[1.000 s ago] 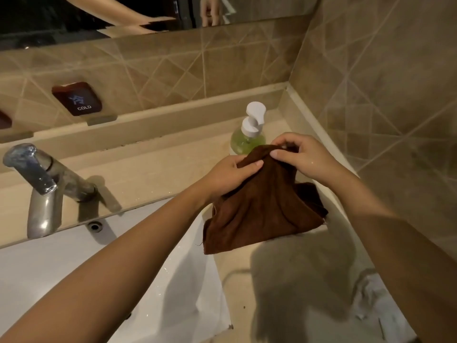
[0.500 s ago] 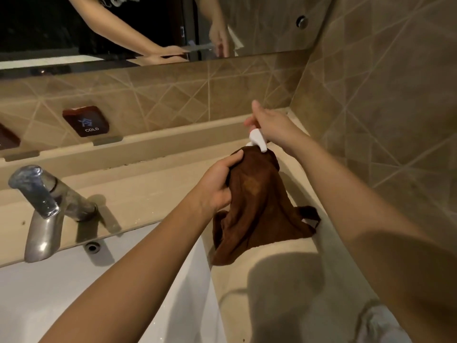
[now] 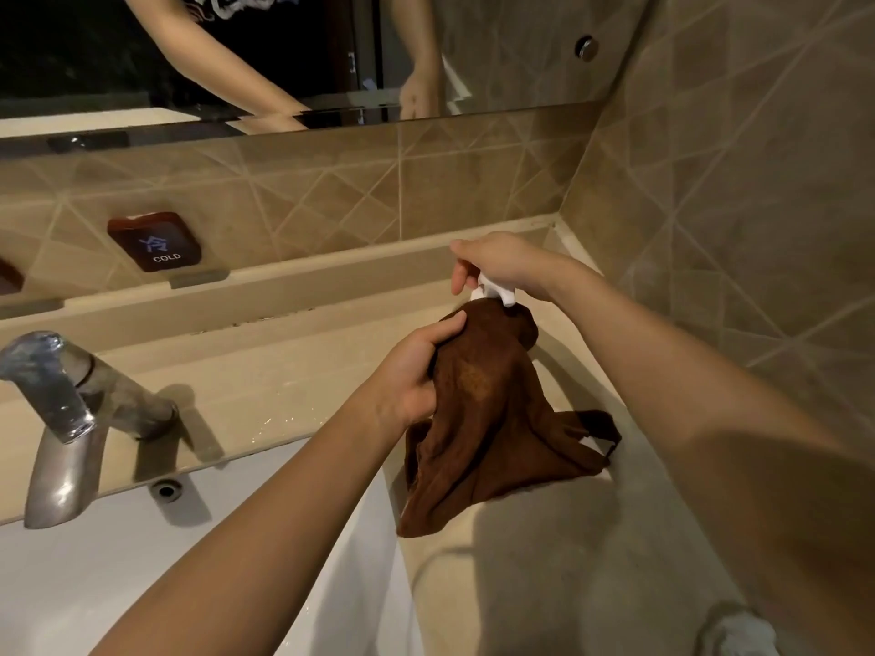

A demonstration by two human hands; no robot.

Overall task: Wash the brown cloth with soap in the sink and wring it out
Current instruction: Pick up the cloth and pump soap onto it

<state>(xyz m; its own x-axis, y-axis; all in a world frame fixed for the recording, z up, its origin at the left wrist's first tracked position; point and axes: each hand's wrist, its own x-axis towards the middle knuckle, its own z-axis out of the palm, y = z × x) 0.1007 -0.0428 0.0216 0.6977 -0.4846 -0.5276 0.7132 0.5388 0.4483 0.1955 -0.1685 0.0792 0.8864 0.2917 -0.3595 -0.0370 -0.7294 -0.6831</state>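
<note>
The brown cloth (image 3: pixel 497 419) hangs bunched above the beige counter, to the right of the white sink (image 3: pixel 142 561). My left hand (image 3: pixel 416 371) grips its upper left side. My right hand (image 3: pixel 502 265) rests on top of the white soap pump head (image 3: pixel 495 290), fingers curled over it, with the nozzle right at the top of the cloth. The cloth hides the soap bottle's body.
A metal faucet (image 3: pixel 61 419) stands at the left over the sink, with an overflow hole (image 3: pixel 166 490) below it. A dark COLD plate (image 3: pixel 154 241) is set in the tiled back wall. The tiled side wall (image 3: pixel 734 229) is close on the right. Something white (image 3: pixel 738 632) lies at the counter's bottom right.
My right hand let go of the cloth and moved up onto the pump head. My left hand raised the cloth under the nozzle, hiding the bottle.
</note>
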